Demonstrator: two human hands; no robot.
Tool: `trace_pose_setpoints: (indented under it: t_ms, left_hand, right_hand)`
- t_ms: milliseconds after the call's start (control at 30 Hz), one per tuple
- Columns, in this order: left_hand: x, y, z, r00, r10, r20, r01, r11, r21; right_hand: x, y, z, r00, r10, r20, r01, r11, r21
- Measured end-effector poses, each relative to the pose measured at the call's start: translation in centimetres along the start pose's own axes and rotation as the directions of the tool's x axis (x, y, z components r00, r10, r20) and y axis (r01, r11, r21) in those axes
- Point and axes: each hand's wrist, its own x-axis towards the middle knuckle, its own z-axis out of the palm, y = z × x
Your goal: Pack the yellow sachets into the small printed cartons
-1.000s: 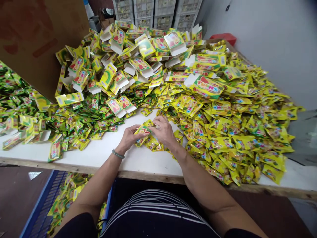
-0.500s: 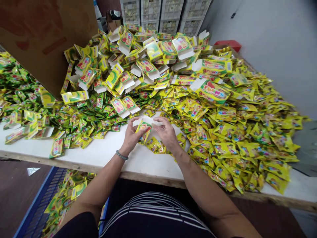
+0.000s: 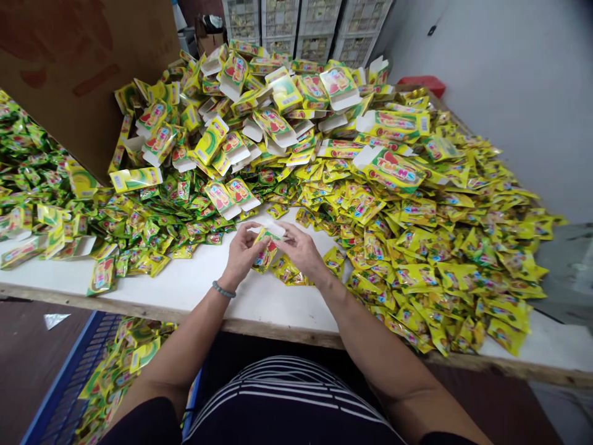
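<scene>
Above the white table [image 3: 185, 290] I hold a small yellow and green carton [image 3: 265, 252] with its white end flap up. My left hand [image 3: 243, 250] is closed on the carton's left side, thumb across its printed front. At the upper right edge, by the flap, the fingers of my right hand [image 3: 300, 247] pinch the same carton. Several yellow sachets [image 3: 290, 271] lie on the table just under my right hand. Whether anything is inside the carton cannot be seen.
Open cartons [image 3: 273, 123] are heaped at the back. Yellow sachets [image 3: 430, 272] pile up on the right, green sachets [image 3: 152, 216] on the left. A large cardboard box [image 3: 92, 74] stands back left. Below the table edge sits a blue crate [image 3: 60, 377] of filled cartons. White crates [image 3: 278, 25] are stacked behind.
My right hand has come in to the left, from just beside the carton's flap to gripping its upper edge. The left hand still holds the carton. The view has shifted slightly.
</scene>
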Motion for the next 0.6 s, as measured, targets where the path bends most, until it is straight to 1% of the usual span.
trace_pose_setpoints:
  t_ms: [67,100,167,267,333,400,433,533,600]
  left_hand:
    - [0.0,0.0,-0.1,0.999,-0.027,-0.028,0.025,0.998,-0.054]
    - [-0.1,0.0,-0.2,0.999,-0.037,-0.035,0.035,0.997,-0.073]
    - [-0.1,0.1,-0.2,0.998,-0.04,-0.044,0.036,0.996,-0.081]
    - [-0.2,0.4,0.0,0.998,-0.038,-0.05,0.034,0.997,-0.076]
    - [-0.1,0.6,0.1,0.998,-0.048,-0.05,0.043,0.995,-0.088]
    - [-0.1,0.7,0.1,0.997,-0.053,-0.049,0.048,0.994,-0.102]
    - [-0.1,0.8,0.0,0.997,-0.052,-0.049,0.047,0.993,-0.107]
    - [-0.1,0.8,-0.3,0.997,-0.058,-0.047,0.052,0.991,-0.122]
    - [-0.1,0.9,-0.5,0.996,-0.071,-0.054,0.063,0.987,-0.148]
  right_hand:
    - [0.0,-0.2,-0.2,0.999,-0.037,0.002,0.037,0.997,-0.068]
    - [-0.1,-0.3,-0.2,0.999,-0.05,0.003,0.05,0.996,-0.073]
    - [-0.2,-0.5,-0.3,0.999,-0.05,0.004,0.05,0.998,-0.045]
    - [-0.3,-0.7,-0.2,1.0,-0.004,-0.025,0.004,1.0,0.0]
    - [-0.4,-1.0,-0.3,0.999,0.029,-0.035,-0.027,0.997,0.07]
    - [-0.6,-1.5,-0.3,0.999,0.027,-0.023,-0.024,0.993,0.112]
    - [-0.8,-1.7,-0.4,1.0,0.007,-0.018,-0.005,0.996,0.091]
    - [-1.4,-2.5,-0.2,0.994,-0.109,-0.008,0.108,0.99,-0.087]
    - [-1.9,-2.7,0.1,0.988,-0.155,-0.007,0.152,0.976,-0.158]
